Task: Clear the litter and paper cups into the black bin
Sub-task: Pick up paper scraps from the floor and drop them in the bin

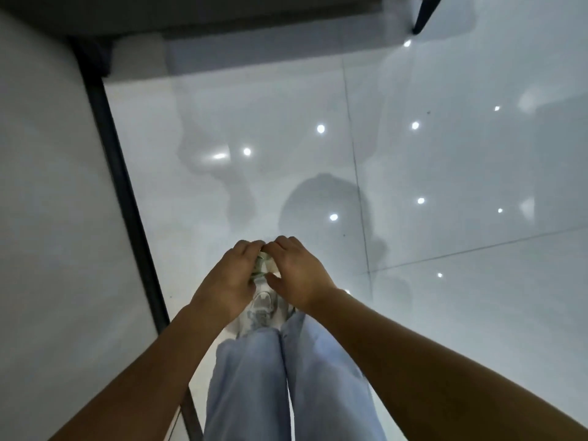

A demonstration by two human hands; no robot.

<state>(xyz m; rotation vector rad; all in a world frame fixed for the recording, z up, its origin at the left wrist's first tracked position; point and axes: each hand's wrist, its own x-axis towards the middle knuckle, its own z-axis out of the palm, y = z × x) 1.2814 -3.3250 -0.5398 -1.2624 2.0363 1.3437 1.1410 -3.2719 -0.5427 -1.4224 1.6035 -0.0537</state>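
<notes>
Seemingly standing, a person looks straight down at a glossy pale tiled floor (pixel 445 173) dotted with reflected ceiling lights. Both bare forearms reach forward from the lower corners and meet near the middle of the view, slightly towards six o'clock.

Between the two hands sits a small crumpled piece of litter (pixel 263 265), whitish with green print; it could be a crushed paper cup or a wrapper, but too little shows to tell which. The left hand (pixel 229 281) closes on it from nine o'clock, fingers (pixel 246 248) curled over the top. The right hand (pixel 296 272) closes on it from three o'clock, its fingers arched over and its thumb tucked beneath. Both hands grip the one piece, pressed together, most likely to squash it small or to keep loose scraps from dropping while it is carried.

Below the hands, towards six o'clock, are light blue trouser legs (pixel 286 377) and a pale trainer (pixel 264 310) on the floor.

At nine o'clock a white tabletop (pixel 57 186) with a dark edge runs along the left side, blurred. At twelve o'clock lies a dark band of furniture, and at one o'clock a dark leg (pixel 424 14) touches the floor.

No black bin is in view, so the litter seems gathered but not yet binned.
</notes>
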